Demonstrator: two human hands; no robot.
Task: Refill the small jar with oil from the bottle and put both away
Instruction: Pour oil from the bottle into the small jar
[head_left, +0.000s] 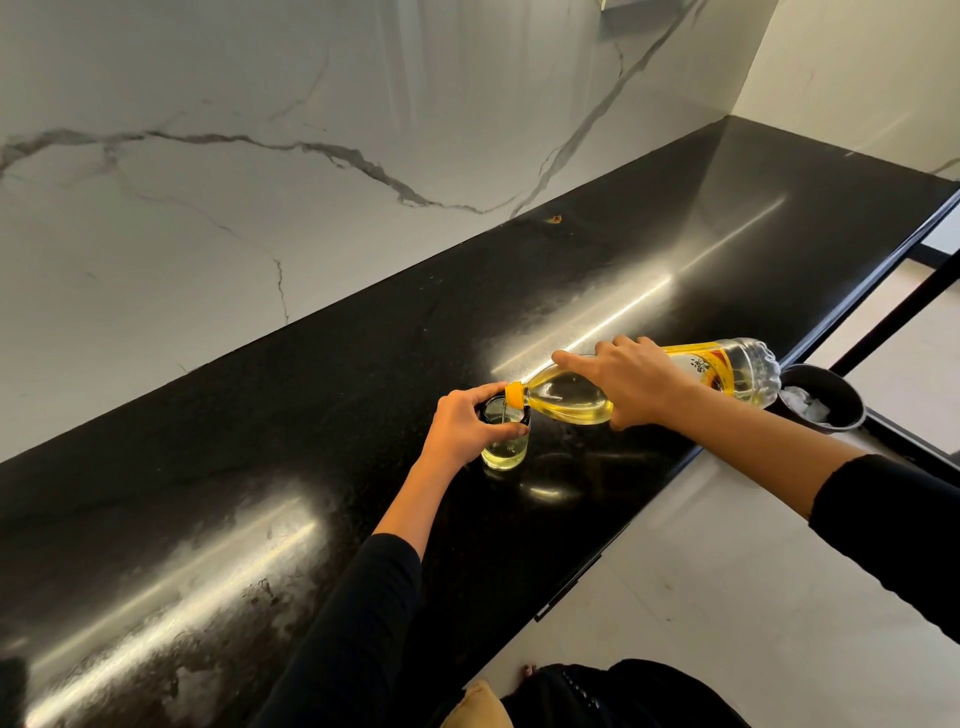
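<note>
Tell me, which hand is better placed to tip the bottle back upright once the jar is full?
The right hand: it grips the tilted bottle, while the left hand steadies the small jar.

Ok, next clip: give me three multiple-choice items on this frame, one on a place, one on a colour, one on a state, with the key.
1. Where does the small jar stand?
A. on the floor
B. on the black counter
C. in a sink

2. What colour is the mouth end of the bottle?
A. yellow
B. red
C. blue

3. How is the bottle held?
A. upright
B. lying flat on the counter
C. tipped nearly level, mouth over the jar

Key:
1 B: the left hand grips the jar as it stands on the dark surface.
2 A: the ring at its mouth is yellow.
3 C: the right hand holds it tilted, off the counter, with its mouth right above the jar's opening.
</note>
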